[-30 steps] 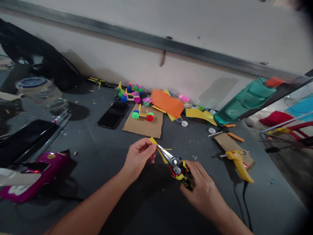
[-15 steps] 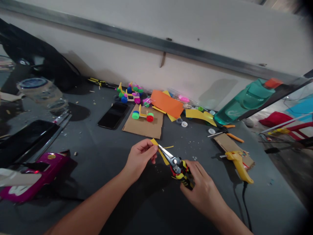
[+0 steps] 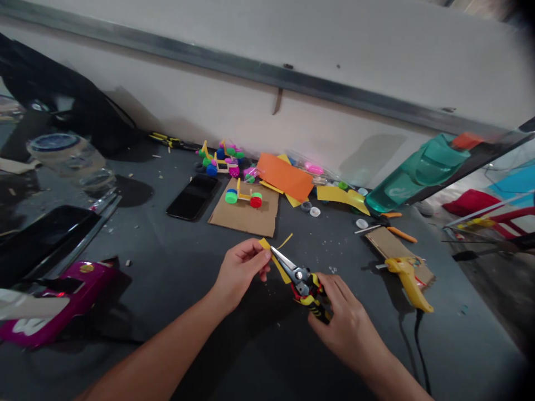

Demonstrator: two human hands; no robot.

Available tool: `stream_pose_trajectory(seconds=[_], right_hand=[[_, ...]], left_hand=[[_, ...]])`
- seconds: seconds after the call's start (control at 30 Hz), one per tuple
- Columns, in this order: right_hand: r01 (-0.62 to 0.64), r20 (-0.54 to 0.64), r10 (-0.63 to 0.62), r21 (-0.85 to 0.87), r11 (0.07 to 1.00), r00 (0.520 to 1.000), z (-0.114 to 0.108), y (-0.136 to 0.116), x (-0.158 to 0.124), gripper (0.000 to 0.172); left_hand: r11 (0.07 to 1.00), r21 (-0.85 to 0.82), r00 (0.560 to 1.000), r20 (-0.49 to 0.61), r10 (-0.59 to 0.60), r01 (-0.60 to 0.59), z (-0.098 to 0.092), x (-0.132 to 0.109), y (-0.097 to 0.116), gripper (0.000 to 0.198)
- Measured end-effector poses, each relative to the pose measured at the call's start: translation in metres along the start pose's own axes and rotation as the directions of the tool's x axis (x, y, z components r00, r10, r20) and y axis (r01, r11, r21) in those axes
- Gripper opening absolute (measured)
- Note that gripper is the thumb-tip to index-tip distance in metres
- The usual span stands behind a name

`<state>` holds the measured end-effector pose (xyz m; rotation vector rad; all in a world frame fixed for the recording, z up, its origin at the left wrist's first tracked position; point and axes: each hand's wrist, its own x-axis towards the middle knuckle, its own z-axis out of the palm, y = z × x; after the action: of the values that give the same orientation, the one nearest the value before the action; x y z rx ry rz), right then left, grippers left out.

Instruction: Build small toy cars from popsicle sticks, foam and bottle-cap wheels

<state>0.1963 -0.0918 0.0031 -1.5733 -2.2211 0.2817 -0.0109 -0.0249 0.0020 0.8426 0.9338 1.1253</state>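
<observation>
Between the thumb and fingers of my left hand is a pinched piece of yellow paper. My right hand is wrapped round the black, yellow and red handles of a pair of scissors. Their blades look closed and lie along the paper, tip close to my left thumb. A thin yellow sliver sticks up beyond the blades. Behind my hands, a small toy car with green and red wheels rests on a cardboard square.
A glue gun lies on cardboard at right, its cord trailing forward. A green bottle stands behind it. Orange paper, several toy cars and a phone lie toward the wall. A magenta tool is at left.
The thin yellow sliver has swung away from the blades and now points up. Both hands and the scissors stay almost in place.
</observation>
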Motion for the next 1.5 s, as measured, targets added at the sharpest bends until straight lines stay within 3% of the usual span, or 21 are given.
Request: stream_pose_trajectory(seconds=[1.5], right_hand=[[0.018,-0.025,-0.018,-0.015,1.000,1.000,0.0001,0.0017,0.0002,0.051]], left_hand=[[0.995,-0.054,0.994,0.079,-0.075,0.079,0.0010,0.0003,-0.0003,0.015]])
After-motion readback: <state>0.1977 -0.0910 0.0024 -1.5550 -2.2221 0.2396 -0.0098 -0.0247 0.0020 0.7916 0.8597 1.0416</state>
